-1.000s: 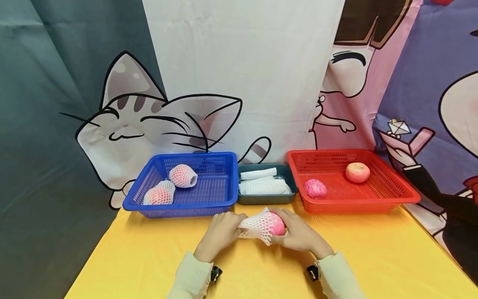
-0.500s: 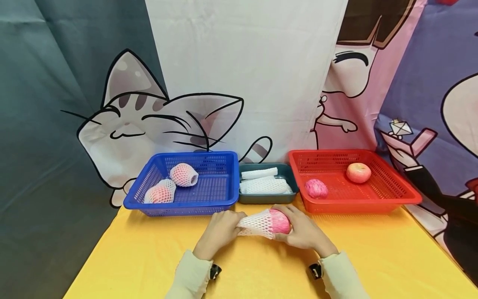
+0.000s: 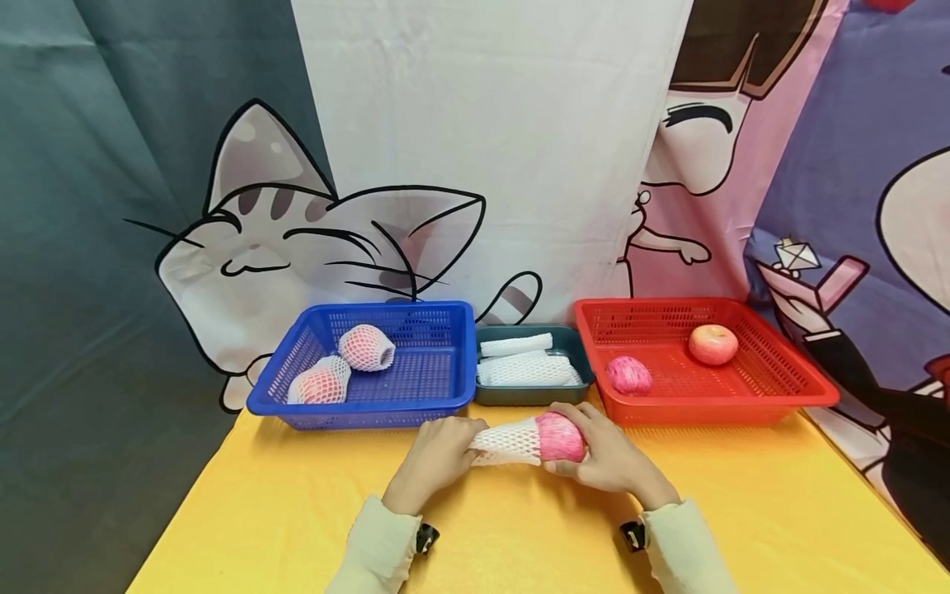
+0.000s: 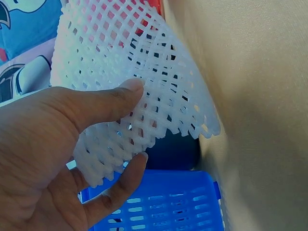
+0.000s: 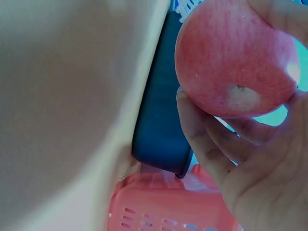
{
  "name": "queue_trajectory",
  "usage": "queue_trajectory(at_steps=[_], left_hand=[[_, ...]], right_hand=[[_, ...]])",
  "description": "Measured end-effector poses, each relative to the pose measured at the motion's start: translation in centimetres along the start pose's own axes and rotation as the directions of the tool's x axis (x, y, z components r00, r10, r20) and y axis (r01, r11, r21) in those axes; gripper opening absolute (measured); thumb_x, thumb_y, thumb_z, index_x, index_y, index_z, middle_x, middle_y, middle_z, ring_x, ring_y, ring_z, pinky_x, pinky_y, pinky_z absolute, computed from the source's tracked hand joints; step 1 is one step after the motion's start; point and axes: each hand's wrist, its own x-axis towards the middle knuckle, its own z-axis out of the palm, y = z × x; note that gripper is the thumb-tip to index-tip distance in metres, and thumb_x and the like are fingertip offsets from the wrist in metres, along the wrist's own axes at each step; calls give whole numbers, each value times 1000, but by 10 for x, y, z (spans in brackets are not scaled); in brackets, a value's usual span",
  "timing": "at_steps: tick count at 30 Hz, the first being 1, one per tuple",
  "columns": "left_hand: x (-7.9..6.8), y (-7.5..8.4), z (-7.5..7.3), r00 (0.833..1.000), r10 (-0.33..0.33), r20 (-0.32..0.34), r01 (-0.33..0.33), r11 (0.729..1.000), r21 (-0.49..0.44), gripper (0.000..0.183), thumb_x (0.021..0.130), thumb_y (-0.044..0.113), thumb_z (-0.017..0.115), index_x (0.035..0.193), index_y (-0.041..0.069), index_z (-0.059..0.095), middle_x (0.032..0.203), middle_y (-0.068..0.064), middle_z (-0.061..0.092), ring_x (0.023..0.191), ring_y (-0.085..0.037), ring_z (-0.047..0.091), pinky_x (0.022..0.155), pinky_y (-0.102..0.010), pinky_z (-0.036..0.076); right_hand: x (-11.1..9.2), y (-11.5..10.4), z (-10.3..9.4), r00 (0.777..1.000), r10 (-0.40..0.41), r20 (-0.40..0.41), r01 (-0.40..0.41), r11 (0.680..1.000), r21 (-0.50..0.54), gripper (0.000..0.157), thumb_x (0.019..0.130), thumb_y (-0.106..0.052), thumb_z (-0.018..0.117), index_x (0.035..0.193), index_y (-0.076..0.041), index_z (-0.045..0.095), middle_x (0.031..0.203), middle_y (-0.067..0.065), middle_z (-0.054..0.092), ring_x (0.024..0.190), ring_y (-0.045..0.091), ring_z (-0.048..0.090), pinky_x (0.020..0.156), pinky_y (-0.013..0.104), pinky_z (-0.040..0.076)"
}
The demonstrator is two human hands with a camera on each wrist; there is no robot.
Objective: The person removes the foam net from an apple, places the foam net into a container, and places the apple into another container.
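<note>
Just in front of the baskets, my right hand [image 3: 604, 454] grips a pinkish-red apple [image 3: 560, 437] between thumb and fingers. In the right wrist view the bare end of the apple [image 5: 236, 57] faces the camera. My left hand [image 3: 439, 458] pinches the narrow end of a white foam net sleeve [image 3: 512, 443] between thumb and fingers. The sleeve stretches sideways from this hand, its other end meeting the apple's left side. Through the mesh [image 4: 115, 29], pink shows in the left wrist view. Some fingers of both hands are hidden in the head view.
A blue basket [image 3: 356, 410] at back left holds two apples in foam nets. The dark green tray [image 3: 530, 398] in the middle contains several foam sleeves. At back right, a red basket [image 3: 712, 410] holds two bare apples. Yellow cloth [image 3: 519, 544] covers the table.
My right hand has shifted slightly right with the apple, and more of the apple's surface shows. The sleeve's flared edge has drawn straighter. My left hand has barely moved.
</note>
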Motion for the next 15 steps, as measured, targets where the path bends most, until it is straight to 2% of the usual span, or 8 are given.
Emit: queue_trajectory(at_steps=[9, 15], left_hand=[[1, 1, -3, 999, -24, 37, 23, 999, 25, 17, 79, 16, 80, 84, 19, 63, 74, 5, 66, 63, -15, 61, 47, -27, 35], [1, 2, -4, 998, -44, 46, 43, 999, 27, 18, 80, 18, 80, 83, 19, 62, 74, 6, 64, 62, -15, 61, 47, -28, 35]], right_hand=[[0, 3, -5, 1000, 2, -16, -1, 1000, 15, 81, 68, -50, 85, 138, -24, 53, 117, 3, 58, 99, 19, 58, 81, 43, 56], [-1, 4, -7, 996, -20, -81, 21, 1000, 10, 79, 69, -48, 85, 136, -22, 55, 113, 2, 58, 94, 18, 58, 77, 41, 56]])
